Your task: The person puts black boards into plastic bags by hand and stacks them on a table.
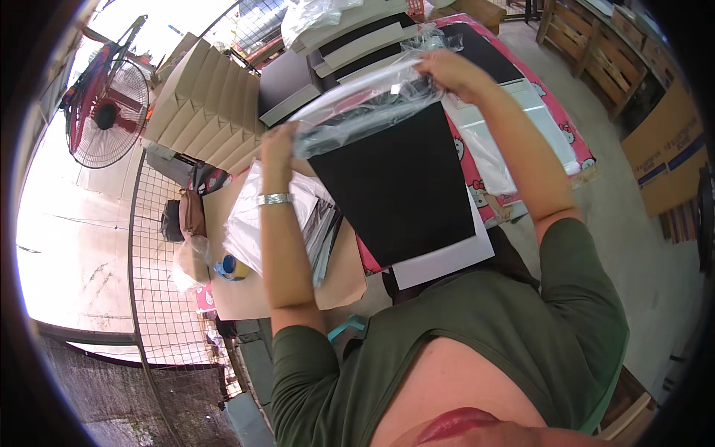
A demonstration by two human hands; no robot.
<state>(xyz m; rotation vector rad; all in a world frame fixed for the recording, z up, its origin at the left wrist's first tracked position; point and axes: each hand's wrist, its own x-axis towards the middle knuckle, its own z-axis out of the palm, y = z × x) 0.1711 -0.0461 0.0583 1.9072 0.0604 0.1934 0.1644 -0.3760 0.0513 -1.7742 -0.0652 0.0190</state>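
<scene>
My left hand (278, 146) and my right hand (453, 74) are both closed on a clear plastic bag (372, 115), one at each end. The bag is stretched between them across the far end of a flat black board (398, 186). Whether the board's far end is inside the bag, I cannot tell. A white sheet (447, 261) shows under the board's near edge, close to my lap. Beside my left forearm lies a pile of clear plastic sleeves (249, 216).
Folded grey-brown cardboard pieces (216, 112) stand stacked at the left. Black and white boxes (365, 48) fill the far table. White panels in plastic (521, 127) lie on the pink cloth (477, 190) at right. A tape roll (232, 268) and a fan (108, 115) are at left.
</scene>
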